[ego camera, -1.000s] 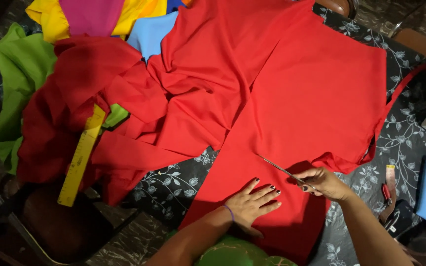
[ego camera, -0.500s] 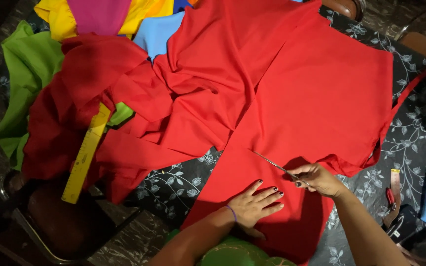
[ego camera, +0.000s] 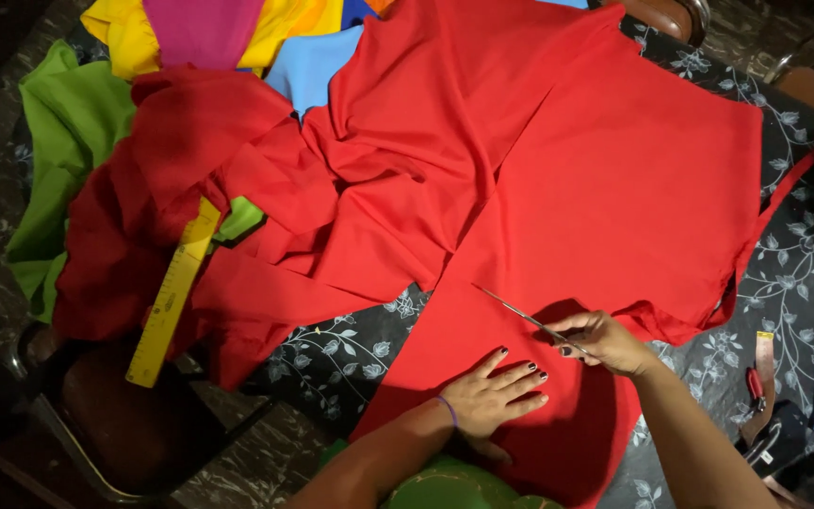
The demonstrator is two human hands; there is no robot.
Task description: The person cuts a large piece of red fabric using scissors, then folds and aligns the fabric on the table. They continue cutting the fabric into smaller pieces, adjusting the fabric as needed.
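Observation:
A large red cloth lies spread and bunched over a table with a dark flowered cover. My left hand presses flat on the near part of the red cloth, fingers apart. My right hand grips a pair of scissors whose thin blades point up and left along the cloth's fold.
A yellow ruler leans over the red cloth at the left. Green, yellow, magenta and light blue cloths lie at the back left. A dark chair seat stands below left. Small red-handled tools lie at right.
The view has shifted slightly. My right hand with the scissors has crept a little along the cloth; my left hand stays pressed flat.

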